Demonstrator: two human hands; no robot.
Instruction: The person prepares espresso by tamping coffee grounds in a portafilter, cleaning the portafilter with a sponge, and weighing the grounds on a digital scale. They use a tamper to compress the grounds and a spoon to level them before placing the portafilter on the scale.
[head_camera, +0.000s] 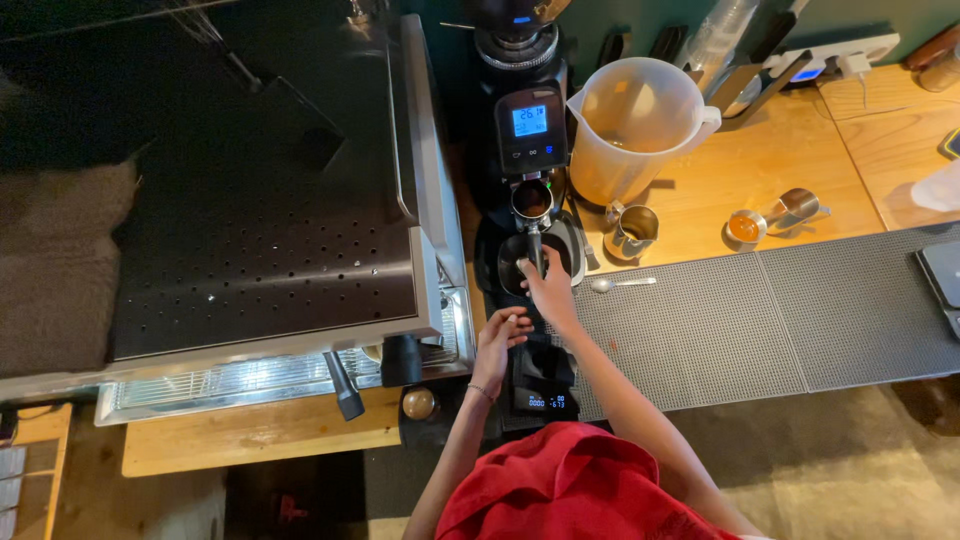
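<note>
A black coffee grinder (530, 110) with a lit blue display stands beside the espresso machine (270, 200). A portafilter (533, 205) sits in the grinder's fork, its basket full of dark grounds and its black handle pointing toward me. My right hand (548, 288) is wrapped around that handle. My left hand (500, 335) hovers just below and left of it, fingers loosely curled, holding nothing I can make out. A small black scale (545, 385) with a lit readout lies under my forearms.
On the wooden counter are a translucent plastic jug (635, 125), a small steel milk pitcher (634, 230), a metal scoop (770, 215) and a spoon (620, 284). Grey rubber mats (760, 320) cover the front counter. A tamper knob (418, 402) sits by the machine's drip tray (260, 380).
</note>
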